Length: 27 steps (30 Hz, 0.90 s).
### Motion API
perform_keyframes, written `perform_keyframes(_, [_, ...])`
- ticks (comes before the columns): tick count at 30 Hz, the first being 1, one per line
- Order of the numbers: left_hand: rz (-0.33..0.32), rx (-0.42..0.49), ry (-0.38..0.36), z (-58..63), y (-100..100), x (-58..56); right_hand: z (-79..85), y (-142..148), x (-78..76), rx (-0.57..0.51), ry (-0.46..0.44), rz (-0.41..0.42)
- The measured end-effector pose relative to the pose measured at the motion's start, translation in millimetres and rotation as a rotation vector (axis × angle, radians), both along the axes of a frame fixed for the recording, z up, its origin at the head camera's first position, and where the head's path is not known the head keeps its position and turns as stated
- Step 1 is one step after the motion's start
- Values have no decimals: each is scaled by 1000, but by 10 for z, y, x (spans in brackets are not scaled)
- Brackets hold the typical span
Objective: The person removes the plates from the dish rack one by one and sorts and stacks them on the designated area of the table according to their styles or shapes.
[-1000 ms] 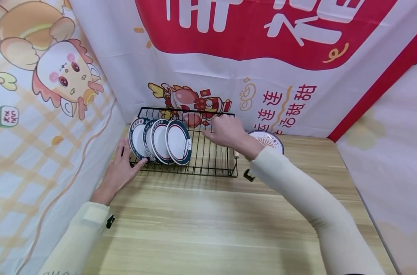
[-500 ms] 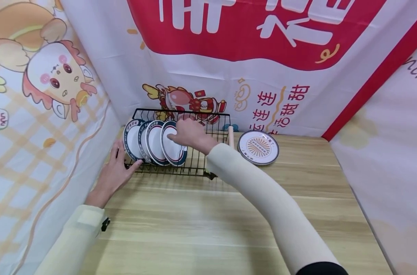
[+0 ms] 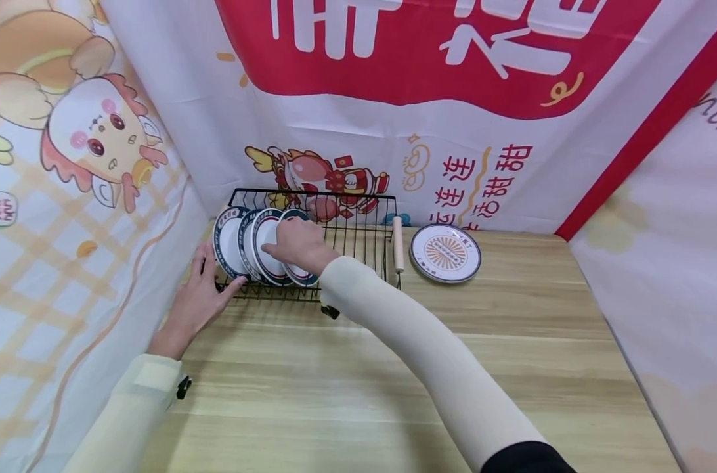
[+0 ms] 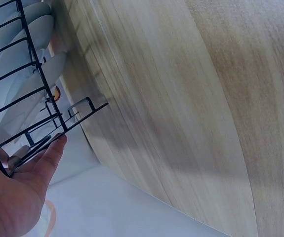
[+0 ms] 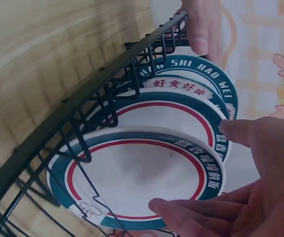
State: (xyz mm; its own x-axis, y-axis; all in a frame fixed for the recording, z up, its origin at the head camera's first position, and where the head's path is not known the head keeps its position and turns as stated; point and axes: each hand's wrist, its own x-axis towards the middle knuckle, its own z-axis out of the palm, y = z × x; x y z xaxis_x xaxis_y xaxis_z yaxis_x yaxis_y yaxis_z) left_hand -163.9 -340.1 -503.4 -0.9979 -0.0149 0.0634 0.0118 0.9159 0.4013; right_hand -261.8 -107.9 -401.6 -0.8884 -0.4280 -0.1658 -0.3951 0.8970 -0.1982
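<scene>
A black wire dish rack (image 3: 358, 253) stands by the back wall, several white plates with dark green rims upright in its left half. My left hand (image 3: 195, 302) holds the rack's left front corner; in the left wrist view its thumb (image 4: 55, 148) lies along the wire. My right hand (image 3: 299, 243) is at the rightmost plate (image 5: 137, 173). In the right wrist view its thumb (image 5: 240, 132) is by the rim of the plate behind (image 5: 166, 116), and the fingers (image 5: 186, 215) are in front of the nearest plate, spread apart from the thumb.
To the right of the rack a white plate (image 3: 445, 253) with a sunburst print lies flat on the wooden table (image 3: 358, 387). A pale handle (image 3: 398, 244) is on the rack's right end. Printed cloth walls (image 3: 347, 118) close in the back and sides.
My right hand has moved left across the rack to the rightmost standing plate, uncovering the flat plate at right. The left hand stays at the rack's corner. The view has shifted slightly.
</scene>
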Motion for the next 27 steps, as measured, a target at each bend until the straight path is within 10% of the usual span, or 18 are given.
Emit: perform_keyframes(27, [7, 17, 32, -33, 0, 7, -297, -180, -18, -145, 26, -36])
